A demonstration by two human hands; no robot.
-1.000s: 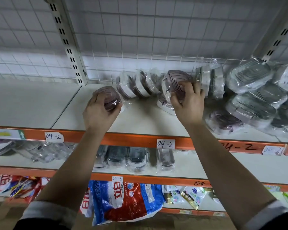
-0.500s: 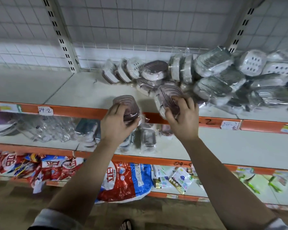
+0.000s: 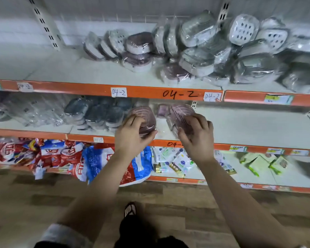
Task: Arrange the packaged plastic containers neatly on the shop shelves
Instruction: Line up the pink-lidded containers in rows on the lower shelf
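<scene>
Hands clamped: left hand (image 3: pixel 132 136) on pink box (image 3: pixel 144 120), right hand (image 3: pixel 198 138) on second box (image 3: pixel 181 116). Risk: slick wrap slips near 9 o'clock stack (image 3: pixel 97 115).

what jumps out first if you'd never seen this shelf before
Dead centre, at the front of the middle shelf, the left hand grips a wrapped pink container and the right hand grips a second pink container. Above, a jumbled heap of wrapped grey containers crowds the right of the top shelf, over an orange shelf edge marked 04-2.
</scene>
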